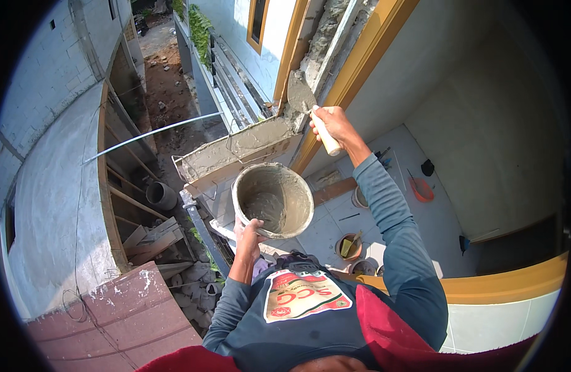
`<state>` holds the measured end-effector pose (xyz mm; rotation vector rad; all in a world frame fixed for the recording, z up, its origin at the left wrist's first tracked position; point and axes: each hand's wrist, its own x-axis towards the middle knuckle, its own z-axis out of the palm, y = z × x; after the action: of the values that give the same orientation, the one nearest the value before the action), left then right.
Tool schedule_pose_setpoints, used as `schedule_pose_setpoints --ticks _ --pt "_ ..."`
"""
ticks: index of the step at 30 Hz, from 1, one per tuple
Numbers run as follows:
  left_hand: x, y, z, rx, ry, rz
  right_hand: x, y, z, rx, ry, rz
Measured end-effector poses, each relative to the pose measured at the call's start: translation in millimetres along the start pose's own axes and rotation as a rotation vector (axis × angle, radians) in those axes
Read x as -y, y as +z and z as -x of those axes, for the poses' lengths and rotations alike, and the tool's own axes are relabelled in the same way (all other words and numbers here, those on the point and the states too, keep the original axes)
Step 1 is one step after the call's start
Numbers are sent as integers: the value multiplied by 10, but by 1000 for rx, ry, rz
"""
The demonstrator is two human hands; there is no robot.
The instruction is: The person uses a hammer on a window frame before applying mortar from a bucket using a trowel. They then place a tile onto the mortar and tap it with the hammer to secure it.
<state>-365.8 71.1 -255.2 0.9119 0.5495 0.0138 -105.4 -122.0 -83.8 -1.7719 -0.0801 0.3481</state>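
Note:
My left hand [247, 239] grips the near rim of a round bucket [285, 201], coated inside with grey wet mortar, a pool of it at the bottom. My right hand [338, 127] is closed on the pale handle of a trowel [327, 141]; its mortar-covered blade [301, 93] lies at the inner corner where a mortar-filled plank form [236, 139] meets a rough strip of wall [324, 40], beside a yellow frame [354, 59]. Bent wires clasp the form. Whether the blade touches the mortar beneath it, I cannot tell.
Far below on the left is a narrow dirt alley [161, 87], crossed by a pale pipe [152, 131]. A railing [236, 80] runs beyond the form. Down at right, a tiled floor [391, 149] holds a red basin [422, 191] and small buckets [349, 247]. A curved yellow edge [484, 291] is near me.

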Motion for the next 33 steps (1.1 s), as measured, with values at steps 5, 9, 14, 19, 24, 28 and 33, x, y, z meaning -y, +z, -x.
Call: schedule_pose_setpoints --ticks 5,9,14,19,24,28,33 --pt "67 -75 -30 -12 -10 -20 151 31 242 -69 -132 123" --pt "40 -53 -12 -20 -20 7 529 -12 653 18 -253 262" --pt "-11 -79 23 -17 -10 6 1030 -12 1109 388 -142 32" --pt "-75 -48 80 -21 -11 10 1223 14 1147 681 -85 -243" --pt "15 -125 98 5 -32 10 923 -452 373 534 -44 -780" --pt "-22 -99 203 -48 -58 55 650 -761 483 531 -278 -809" --pt "52 -181 178 -44 -31 36 777 -444 820 357 -252 -440"
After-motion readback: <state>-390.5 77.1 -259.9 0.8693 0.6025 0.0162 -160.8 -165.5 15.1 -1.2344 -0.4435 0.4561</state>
